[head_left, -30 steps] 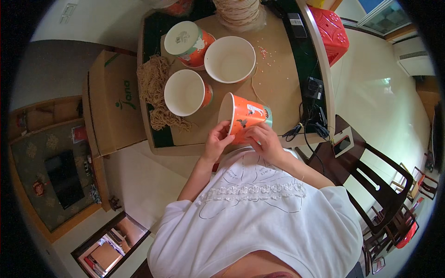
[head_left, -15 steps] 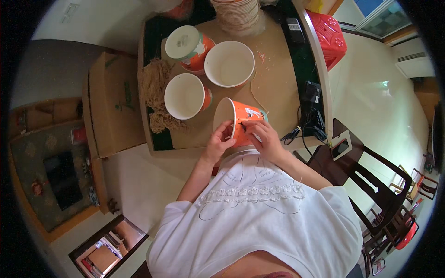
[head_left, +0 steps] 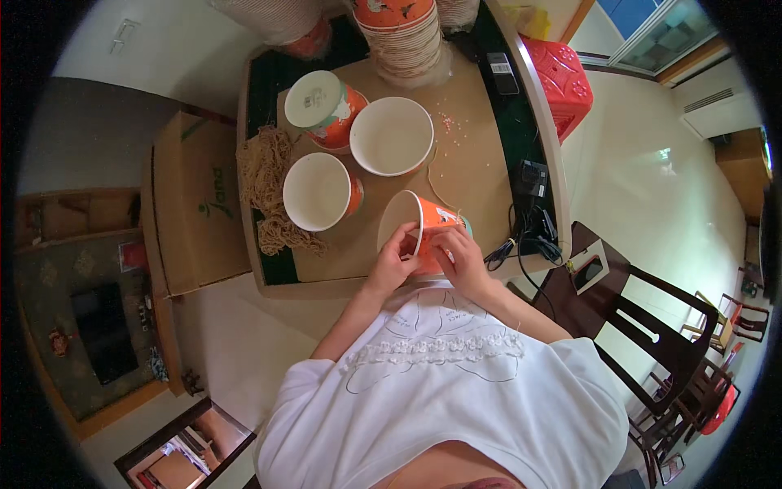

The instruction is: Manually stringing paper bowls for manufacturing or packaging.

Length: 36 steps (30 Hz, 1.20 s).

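Note:
Close to my body, an orange paper bucket [head_left: 431,215] with a white inside lies tipped, its mouth facing left. My left hand [head_left: 394,261] grips it by the rim, fingers at the mouth and thumb on the outer wall. On the printed side, my right hand [head_left: 463,261] has its fingers bent together against the wall. Whatever lies between those fingertips is hidden. Two more paper buckets stand mouth up beyond, a smaller one [head_left: 316,194] and a wider one [head_left: 393,137]. Behind them, another bucket [head_left: 314,99] is upside down, its pale base upward.
Tangled brown twine [head_left: 267,167] lies along the table's left edge. Stacked buckets [head_left: 403,45] stand at the back. Small pink bits [head_left: 447,122] are scattered at right of centre. A black adapter [head_left: 533,177] with cables sits by the right edge. A cardboard box [head_left: 199,216] stands left.
The right hand's fingers have shifted left along the bucket wall, nearer the rim and the left thumb. The bucket stays in the left hand. The whole view has tilted, showing more of the back stacks.

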Motion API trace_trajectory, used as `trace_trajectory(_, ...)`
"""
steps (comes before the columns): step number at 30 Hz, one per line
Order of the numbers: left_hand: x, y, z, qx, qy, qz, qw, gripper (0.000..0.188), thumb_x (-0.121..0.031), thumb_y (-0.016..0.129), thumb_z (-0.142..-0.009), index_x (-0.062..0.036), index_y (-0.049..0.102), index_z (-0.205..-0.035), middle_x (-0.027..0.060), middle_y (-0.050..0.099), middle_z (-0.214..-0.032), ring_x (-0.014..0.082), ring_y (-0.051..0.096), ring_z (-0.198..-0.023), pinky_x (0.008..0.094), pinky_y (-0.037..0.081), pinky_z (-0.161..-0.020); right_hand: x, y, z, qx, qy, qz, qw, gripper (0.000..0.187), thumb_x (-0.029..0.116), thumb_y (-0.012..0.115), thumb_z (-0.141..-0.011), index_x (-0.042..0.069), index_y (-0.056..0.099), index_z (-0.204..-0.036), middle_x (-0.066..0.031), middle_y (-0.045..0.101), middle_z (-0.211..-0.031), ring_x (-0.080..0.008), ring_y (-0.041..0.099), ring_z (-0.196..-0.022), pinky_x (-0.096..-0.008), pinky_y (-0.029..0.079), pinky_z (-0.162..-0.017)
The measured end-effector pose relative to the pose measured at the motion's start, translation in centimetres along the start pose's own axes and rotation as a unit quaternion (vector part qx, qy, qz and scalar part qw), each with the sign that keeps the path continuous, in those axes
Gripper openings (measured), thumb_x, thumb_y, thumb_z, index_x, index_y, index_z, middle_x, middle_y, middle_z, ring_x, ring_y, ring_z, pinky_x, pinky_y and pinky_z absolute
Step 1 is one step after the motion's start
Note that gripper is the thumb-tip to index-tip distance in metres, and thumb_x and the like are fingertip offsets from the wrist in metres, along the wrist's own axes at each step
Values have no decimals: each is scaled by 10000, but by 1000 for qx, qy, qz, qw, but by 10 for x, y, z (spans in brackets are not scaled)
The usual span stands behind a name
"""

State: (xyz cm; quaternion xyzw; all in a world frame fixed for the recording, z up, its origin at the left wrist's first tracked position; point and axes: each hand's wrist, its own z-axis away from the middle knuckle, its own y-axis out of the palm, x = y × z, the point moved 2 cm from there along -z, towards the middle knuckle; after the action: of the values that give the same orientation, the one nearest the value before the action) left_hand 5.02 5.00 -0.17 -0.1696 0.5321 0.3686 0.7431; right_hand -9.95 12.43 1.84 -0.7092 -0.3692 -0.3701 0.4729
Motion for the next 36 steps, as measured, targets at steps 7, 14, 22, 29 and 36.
trace_trajectory(7,1,0,-6,-33,-4,47,998,580,72,529,-737,-43,431,-1297,8,559,-897,86,538,-810,232,450,-750,2,2,-8,-24,24,-19,999,124,-51,568,-778,15,533,-877,-143,602,-1037,-339,556,-947,-383,458,-820)
trace_trajectory(14,5,-2,-4,-13,-21,35,999,580,64,531,-740,-37,425,-1302,22,568,-1016,102,538,-931,244,432,-831,-16,3,-18,-78,96,-49,991,151,-64,569,-789,16,545,-915,-141,593,-976,-292,590,-860,-325,510,-684)
trace_trajectory(22,-8,4,3,0,3,-91,996,559,30,540,-755,-31,431,-1300,25,564,-890,94,537,-780,233,463,-710,-18,3,-23,-36,95,11,995,135,-21,588,-791,13,558,-919,-125,578,-871,-276,586,-778,-333,509,-652)
trace_trajectory(29,4,2,-5,-46,32,-42,998,316,-20,528,-860,-19,553,-1175,45,630,-944,112,595,-829,263,488,-709,-18,1,-18,-14,154,-82,985,79,14,624,-785,23,599,-859,-105,579,-852,-258,585,-773,-330,489,-658)
trace_trajectory(36,-17,14,-10,-120,206,-352,905,131,-40,559,-844,-11,641,-942,140,646,-800,234,651,-714,321,503,-625,-28,2,-6,-14,211,-162,964,51,2,631,-797,5,602,-839,-89,582,-858,-173,596,-738,-281,504,-645)
